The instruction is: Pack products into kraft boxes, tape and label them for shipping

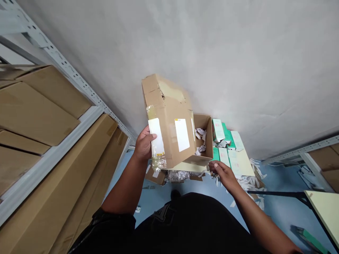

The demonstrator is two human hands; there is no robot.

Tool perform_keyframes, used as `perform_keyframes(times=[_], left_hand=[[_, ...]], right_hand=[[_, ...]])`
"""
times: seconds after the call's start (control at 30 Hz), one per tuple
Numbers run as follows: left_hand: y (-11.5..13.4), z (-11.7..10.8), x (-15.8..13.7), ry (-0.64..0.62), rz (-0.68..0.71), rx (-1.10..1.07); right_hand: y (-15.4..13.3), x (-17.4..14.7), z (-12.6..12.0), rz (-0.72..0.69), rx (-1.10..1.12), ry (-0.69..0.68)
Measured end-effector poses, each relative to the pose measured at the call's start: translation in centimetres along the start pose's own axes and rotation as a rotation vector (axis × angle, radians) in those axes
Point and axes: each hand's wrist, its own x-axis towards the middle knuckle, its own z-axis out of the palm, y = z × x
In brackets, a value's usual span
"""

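My left hand [144, 144] grips the left edge of a brown cardboard box [172, 106], its thumb lying on a white label. The box is held tilted, with clear tape along that side and a second white label on the face towards me. Behind it and to its right stands an open cardboard box [209, 139] with crumpled white paper [200, 146] inside. Just below that box's front right corner is my right hand [222, 173], its fingers curled in. Whether something small lies between those fingers, I cannot make out.
Green-and-white boxes [224, 155] stand on the pale table [247, 165] to the right. Paper strips [250, 184] litter the area beside it. Clear plastic wrap [178, 175] lies below the table's front edge. Shelving [87, 121] with large cartons [39, 106] rises at left; another table [324, 208] is at right.
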Motion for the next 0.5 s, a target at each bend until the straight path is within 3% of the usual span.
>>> perform_keyframes(times=[0.1,0.23,0.37,0.5], left_hand=[[-1.5,5.6,-2.0,-0.111,-0.068,0.003],[-4.6,12.7,-4.8,-0.294,-0.178,0.015],[-7.8,18.5,-6.7,-0.436,-0.256,0.063],[-10.7,22.9,-6.8,-0.509,-0.245,0.154]], right_hand=[[-0.3,-0.6,-2.8,0.027,0.302,0.023],[-0.4,-2.3,-7.8,-0.027,0.504,0.047],[0.3,-5.7,-13.8,-0.058,0.571,0.238],[2.1,-8.8,-19.3,-0.111,0.560,0.482]])
